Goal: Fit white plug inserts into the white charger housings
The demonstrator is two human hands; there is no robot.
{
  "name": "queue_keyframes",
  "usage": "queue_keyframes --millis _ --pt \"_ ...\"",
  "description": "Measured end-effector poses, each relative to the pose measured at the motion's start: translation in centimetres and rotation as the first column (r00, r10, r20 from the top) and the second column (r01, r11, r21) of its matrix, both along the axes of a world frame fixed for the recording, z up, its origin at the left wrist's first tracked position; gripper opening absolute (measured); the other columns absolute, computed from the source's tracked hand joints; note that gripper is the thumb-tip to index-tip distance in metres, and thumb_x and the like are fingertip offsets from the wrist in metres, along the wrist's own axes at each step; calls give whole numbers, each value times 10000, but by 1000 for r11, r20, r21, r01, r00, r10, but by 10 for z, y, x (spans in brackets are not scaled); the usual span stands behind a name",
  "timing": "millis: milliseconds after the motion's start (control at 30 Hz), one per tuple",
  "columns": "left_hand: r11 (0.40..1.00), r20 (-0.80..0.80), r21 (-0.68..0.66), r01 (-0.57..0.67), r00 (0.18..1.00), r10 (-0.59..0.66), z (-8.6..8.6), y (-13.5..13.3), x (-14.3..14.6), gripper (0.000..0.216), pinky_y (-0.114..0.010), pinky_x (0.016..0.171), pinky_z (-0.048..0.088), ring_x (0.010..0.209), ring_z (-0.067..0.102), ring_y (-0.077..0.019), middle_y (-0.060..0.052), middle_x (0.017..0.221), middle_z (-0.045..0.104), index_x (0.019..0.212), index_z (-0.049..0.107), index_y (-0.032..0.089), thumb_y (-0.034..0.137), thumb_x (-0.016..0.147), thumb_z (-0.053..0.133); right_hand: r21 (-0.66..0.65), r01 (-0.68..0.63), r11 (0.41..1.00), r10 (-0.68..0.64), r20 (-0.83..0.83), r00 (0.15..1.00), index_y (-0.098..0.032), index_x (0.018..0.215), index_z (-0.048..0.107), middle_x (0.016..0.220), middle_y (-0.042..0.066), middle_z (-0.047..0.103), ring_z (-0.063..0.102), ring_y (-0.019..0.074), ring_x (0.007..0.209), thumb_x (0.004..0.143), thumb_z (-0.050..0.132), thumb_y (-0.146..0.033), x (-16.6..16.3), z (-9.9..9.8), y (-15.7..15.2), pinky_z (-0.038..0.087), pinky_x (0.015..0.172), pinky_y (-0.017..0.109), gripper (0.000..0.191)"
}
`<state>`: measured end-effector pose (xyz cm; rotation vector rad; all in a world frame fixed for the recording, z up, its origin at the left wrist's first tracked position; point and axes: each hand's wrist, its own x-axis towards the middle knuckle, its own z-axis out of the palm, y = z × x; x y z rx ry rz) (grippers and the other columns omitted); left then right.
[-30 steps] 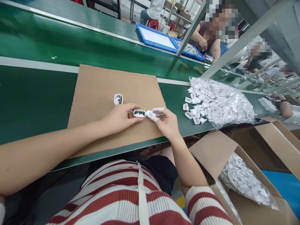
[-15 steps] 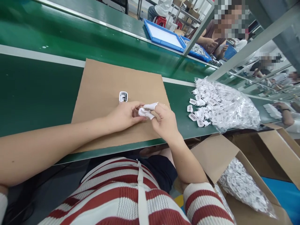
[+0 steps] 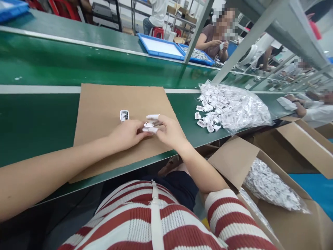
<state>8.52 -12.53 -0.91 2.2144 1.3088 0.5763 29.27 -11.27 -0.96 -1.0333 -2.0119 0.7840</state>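
Note:
Between my two hands is a small white plastic part (image 3: 148, 125), partly covered by fingers. My left hand (image 3: 129, 133) pinches it from the left with thumb and fingers. White finger cots cover some fingertips of my right hand (image 3: 169, 131); its thumb is against the part from the right, while its index finger stands a little apart above. Just beyond my left hand, a small white housing with a dark inside (image 3: 124, 115) lies on a flat cardboard sheet (image 3: 104, 100).
A clear plastic bag (image 3: 241, 107) spills loose white parts onto the green bench (image 3: 31, 118) to the right. Below it stands an open cardboard box (image 3: 234, 156) with another bag (image 3: 273, 187) of parts. Blue trays (image 3: 161, 48) and a co-worker (image 3: 214, 40) are across the bench.
My view has swung to the right, so the scene sits further left. The white part has turned between my fingers, and my right index finger has lifted away from it.

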Motion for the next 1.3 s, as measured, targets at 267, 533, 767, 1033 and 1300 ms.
queue_keyframes --millis 267,533,767,1033,1300 --pt "900 282 171 -400 895 345 42 55 -37 441 -288 759 393 821 543 -144 -1 976 700 1193 731 172 515 917 724 285 653 701 -698 88 711 -185 845 708 976 167 726 620 334 1116 761 678 -120 128 -36 58 372 1072 568 111" --pt "731 135 98 -675 737 662 25 184 -153 807 -266 823 235 938 322 -110 22 1021 488 1306 573 77 716 818 638 289 623 727 -664 62 746 -239 704 610 667 43 572 606 302 913 614 722 -77 155 -39 69 328 970 571 216" --pt "690 -15 30 -723 690 724 28 182 -180 1259 -344 942 233 1144 290 -230 -47 1188 527 1340 495 31 985 541 686 143 561 815 -559 -55 827 -234 1068 703 1063 102 631 632 232 873 658 811 -280 120 -29 60 535 815 434 426" --pt "985 -194 157 67 980 -35 57 95 -108 893 -482 1231 188 1414 289 -341 -142 1664 329 1602 354 115 720 969 528 -415 39 909 -210 -375 903 -246 1148 783 1037 38 765 658 167 876 682 894 -497 51 -7 39 562 806 347 541" --pt "938 -95 -215 272 950 -297 34 51 -79 683 -353 1061 447 1352 521 -330 -99 1443 613 1446 629 323 607 833 730 -382 -128 915 -37 -398 917 -287 1102 811 1223 39 729 673 194 1063 811 791 -549 32 0 29 586 931 378 392"
